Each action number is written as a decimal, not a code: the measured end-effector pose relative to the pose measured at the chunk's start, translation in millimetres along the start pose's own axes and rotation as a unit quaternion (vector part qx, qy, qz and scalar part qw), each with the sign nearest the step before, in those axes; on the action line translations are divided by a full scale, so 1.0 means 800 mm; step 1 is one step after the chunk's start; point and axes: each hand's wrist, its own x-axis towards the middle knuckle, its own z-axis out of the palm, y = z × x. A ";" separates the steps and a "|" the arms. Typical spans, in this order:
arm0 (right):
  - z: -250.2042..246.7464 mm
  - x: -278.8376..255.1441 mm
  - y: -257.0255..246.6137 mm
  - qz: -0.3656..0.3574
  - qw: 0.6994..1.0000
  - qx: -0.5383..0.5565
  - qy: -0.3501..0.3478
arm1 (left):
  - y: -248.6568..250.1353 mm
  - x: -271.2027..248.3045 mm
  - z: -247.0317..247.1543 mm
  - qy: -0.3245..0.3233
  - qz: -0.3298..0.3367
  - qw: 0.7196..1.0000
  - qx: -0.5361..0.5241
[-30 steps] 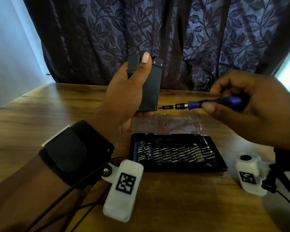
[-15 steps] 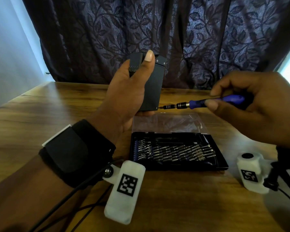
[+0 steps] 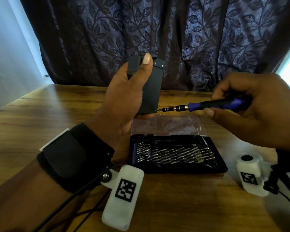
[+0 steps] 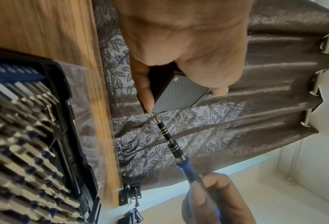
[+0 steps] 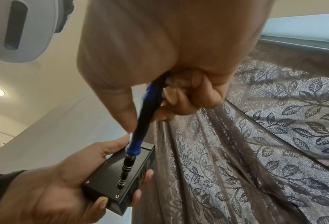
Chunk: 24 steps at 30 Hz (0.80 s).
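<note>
Left hand (image 3: 122, 97) gripping the box (image 3: 152, 91), right hand (image 3: 261, 114) pinching the driver (image 3: 213, 105), we need its bit (image 3: 166, 109) square in the screw (image 5: 117, 196).

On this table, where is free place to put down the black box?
Bare wood lies left of the left hand, out to the table edge, and between the clear lid and the curtain. Crowded: around the bit case, under the right hand.

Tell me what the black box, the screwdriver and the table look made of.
The black box: likely anodised metal, matte with fine brushed lines, though plastic is possible. The screwdriver: blue and black handle, probably plastic or rubber; shiny ringed metal shaft. The table: wood or wood-look laminate, glossy grain.
</note>
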 end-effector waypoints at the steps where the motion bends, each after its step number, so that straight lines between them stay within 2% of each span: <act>1: 0.000 0.000 -0.001 0.002 1.000 -0.006 0.002 | 0.000 0.000 -0.001 0.002 -0.002 1.000 0.000; 8: 0.001 0.002 0.002 -0.013 0.997 -0.071 -0.002 | 0.010 -0.002 -0.004 0.030 -0.002 0.999 -0.032; 14: 0.001 0.001 -0.004 -0.020 0.998 -0.055 0.002 | 0.011 -0.004 0.000 0.038 0.009 0.998 -0.043; 19: 0.005 0.000 -0.001 -0.048 0.988 -0.144 0.017 | 0.008 -0.006 0.005 0.063 0.016 0.996 -0.056; 24: 0.009 0.001 0.001 -0.051 0.982 -0.182 0.014 | 0.009 -0.006 0.005 0.072 0.023 0.995 -0.057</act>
